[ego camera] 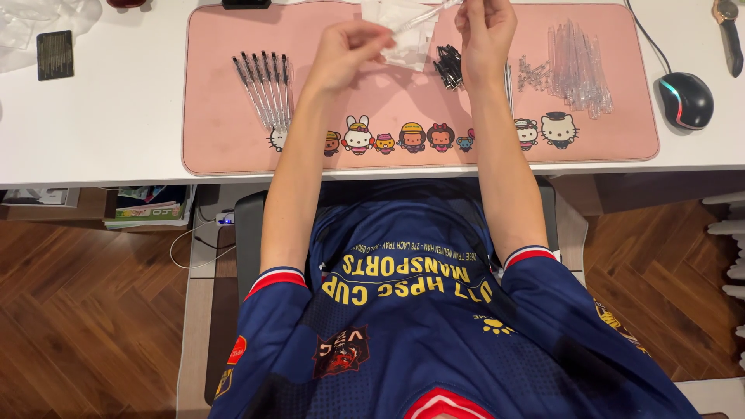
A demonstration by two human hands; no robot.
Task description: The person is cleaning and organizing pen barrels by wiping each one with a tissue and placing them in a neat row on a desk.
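Both hands are raised over a pink desk mat [233, 147] with cartoon figures along its near edge. My left hand [349, 50] pinches one end of a clear pen barrel [423, 17]. My right hand [487, 27] grips the other end, fingers closed around it. Several assembled pens [264, 89] lie in a row on the mat's left part. A pile of small black pen parts [448, 66] sits between my hands. Clear empty barrels [578, 70] are heaped at the mat's right, with small springs or clips [531, 74] beside them.
A black computer mouse [686, 99] with its cable lies right of the mat. A wristwatch [728, 23] is at the far right corner. A dark card [55, 54] and clear plastic wrap [39, 19] are at the left. White paper [403, 27] lies under my hands.
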